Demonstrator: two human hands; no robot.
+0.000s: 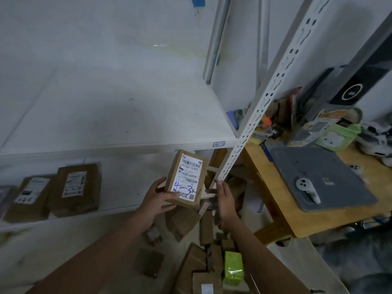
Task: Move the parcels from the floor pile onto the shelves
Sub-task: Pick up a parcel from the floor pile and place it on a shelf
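One parcel (pixel 185 179) is gripped by the left hand (pixel 158 197) below the edge of the shelf (pixel 127 115); the right hand (pixel 222 200) is spread beside it. Slippage onto the floor pile (pixel 203 251) is risked by the one-handed hold.

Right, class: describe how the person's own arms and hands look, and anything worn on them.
The left hand and right hand are ungloved, with no ring, watch or band showing. The left forearm and right forearm are bare, no sleeve in view.
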